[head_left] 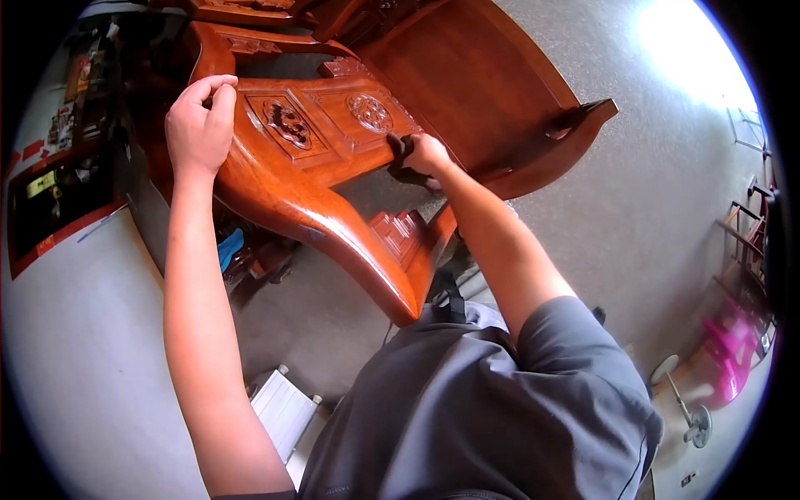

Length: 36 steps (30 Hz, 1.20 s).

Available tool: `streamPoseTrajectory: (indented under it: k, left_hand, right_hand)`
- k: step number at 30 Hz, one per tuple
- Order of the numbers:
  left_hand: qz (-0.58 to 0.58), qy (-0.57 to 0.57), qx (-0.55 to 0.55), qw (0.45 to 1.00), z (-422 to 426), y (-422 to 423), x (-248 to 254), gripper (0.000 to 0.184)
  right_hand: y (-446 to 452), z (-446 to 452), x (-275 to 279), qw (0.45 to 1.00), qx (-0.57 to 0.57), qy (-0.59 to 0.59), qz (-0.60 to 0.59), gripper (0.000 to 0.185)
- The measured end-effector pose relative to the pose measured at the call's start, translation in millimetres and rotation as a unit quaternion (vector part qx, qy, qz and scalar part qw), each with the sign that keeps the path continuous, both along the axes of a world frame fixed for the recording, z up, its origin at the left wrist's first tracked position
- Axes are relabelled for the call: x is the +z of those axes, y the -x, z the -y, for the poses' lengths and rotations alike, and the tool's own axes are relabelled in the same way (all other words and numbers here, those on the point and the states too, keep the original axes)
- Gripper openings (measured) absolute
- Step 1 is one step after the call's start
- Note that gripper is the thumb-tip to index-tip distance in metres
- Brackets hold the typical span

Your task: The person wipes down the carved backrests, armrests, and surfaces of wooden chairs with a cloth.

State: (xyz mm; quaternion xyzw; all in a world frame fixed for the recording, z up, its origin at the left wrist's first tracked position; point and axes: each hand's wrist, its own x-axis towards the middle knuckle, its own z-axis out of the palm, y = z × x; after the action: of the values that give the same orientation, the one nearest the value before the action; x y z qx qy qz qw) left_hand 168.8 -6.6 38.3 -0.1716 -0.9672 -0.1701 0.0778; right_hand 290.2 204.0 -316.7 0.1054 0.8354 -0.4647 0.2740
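Note:
A glossy reddish-brown wooden chair (275, 196) with carved panels stands tilted across the view before me. My left hand (200, 125) is closed at its curved armrest on the far left, thumb and forefinger curled in against the wood. In my right hand (427, 156) is a dark brown cloth (406, 161), bunched under the fingers near the lower edge of the carved panel (333, 117). Part of the cloth hangs below the hand. The round carving (369, 113) lies just left of it. The wide smooth seat board (471, 75) spreads beyond my right hand.
More carved wooden furniture (242, 10) adjoins at the top. A white stool-like object (283, 412) is low on the left, and a blue cloth (230, 248) lies under the armrest. A pink plastic chair (732, 350) and a standing fan (698, 425) are at the right.

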Motion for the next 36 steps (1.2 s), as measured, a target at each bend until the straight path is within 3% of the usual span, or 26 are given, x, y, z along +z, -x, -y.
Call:
streamPoseTrajectory:
  k: [2, 3, 6, 7, 10, 11, 15, 18, 20, 22, 24, 26, 29, 32, 34, 36]
  left_hand:
    - [-0.004, 0.001, 0.001, 1.000, 1, 1, -1, 0.027]
    - [-0.006, 0.001, -0.001, 1.000, 1, 2, -2, 0.027]
    - [-0.012, 0.008, 0.004, 1.000, 0, 1, -1, 0.026]
    - [-0.012, 0.010, 0.004, 1.000, -1, 1, -1, 0.026]
    - [-0.010, 0.013, 0.003, 1.000, -1, 0, -1, 0.026]
    - [-0.011, 0.015, 0.002, 1.000, 0, 1, -1, 0.026]
    - [-0.010, 0.013, -0.002, 1.000, 1, 2, -2, 0.023]
    - [-0.013, 0.020, -0.006, 1.000, 1, 3, -1, 0.023]
    - [-0.014, 0.025, -0.011, 1.000, 1, 3, -1, 0.022]
    - [-0.011, 0.029, -0.016, 0.999, 1, 3, -1, 0.022]
    - [-0.005, 0.035, -0.012, 0.999, -2, 1, 1, 0.022]
    - [0.000, 0.036, -0.007, 0.999, -3, -1, 1, 0.022]
    - [0.009, 0.035, -0.018, 0.999, -5, -2, 3, 0.020]
    - [0.007, 0.041, -0.018, 0.999, -8, -1, 4, 0.019]
    - [0.020, 0.042, -0.008, 0.999, -10, -3, 6, 0.019]
    - [0.025, 0.040, -0.011, 0.999, -10, -3, 6, 0.018]
  right_hand:
    - [4, -7, -34, 0.998, -0.002, 0.060, 0.007, 0.050]
    - [3, -8, -28, 0.998, -0.021, 0.061, -0.005, 0.041]
    - [-15, 3, -55, 0.944, -0.187, 0.262, 0.074, 0.032]
    - [-22, 4, -60, 0.939, -0.203, 0.268, 0.074, 0.028]
    - [-40, -2, -87, 0.893, -0.407, 0.142, 0.127, 0.027]
    - [-44, -6, -89, 0.869, -0.431, 0.194, 0.145, 0.027]
    - [-50, -11, -15, 0.758, -0.489, 0.399, 0.162, 0.026]
    - [-31, 7, 95, 0.696, -0.443, 0.555, 0.109, 0.024]
    - [-23, 32, 143, 0.733, -0.342, 0.586, 0.037, 0.027]
    - [-16, 66, 157, 0.839, -0.142, 0.503, -0.151, 0.033]
    - [-24, 65, 189, 0.888, -0.150, 0.359, -0.247, 0.037]
    - [-13, 67, 151, 0.898, -0.099, 0.337, -0.265, 0.036]
    - [-18, 63, 94, 0.967, -0.116, 0.127, -0.187, 0.041]
    - [-11, 55, 2, 0.990, -0.091, -0.025, -0.106, 0.045]
    - [-6, 41, -24, 0.992, -0.076, -0.070, -0.067, 0.043]
    - [-13, 14, -50, 0.995, -0.065, -0.022, -0.075, 0.043]
